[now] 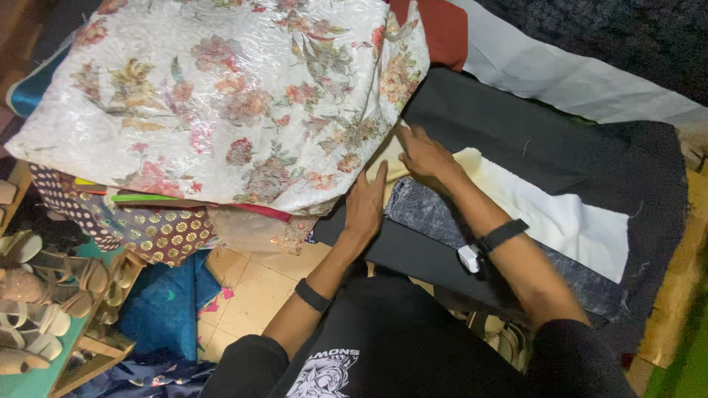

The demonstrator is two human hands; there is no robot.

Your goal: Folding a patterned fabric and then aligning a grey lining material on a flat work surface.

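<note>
My left hand (366, 204) lies flat, fingers together, at the edge of a cream cloth strip (546, 210), just under the hanging corner of a white floral brocade fabric (221, 96). My right hand (422, 153) presses palm down on the same cream strip where it slips beneath the floral fabric. The strip lies across a dark patterned piece (428, 214) and black cloth (516, 140). Each wrist wears a dark band.
The floral fabric tops a stack of folded cloths, including a dotted maroon one (158, 232). A rack of sandals (44, 287) stands at the left. Beige floor tiles (258, 284) and blue cloth (166, 306) show below. White cloth (575, 81) lies at the back right.
</note>
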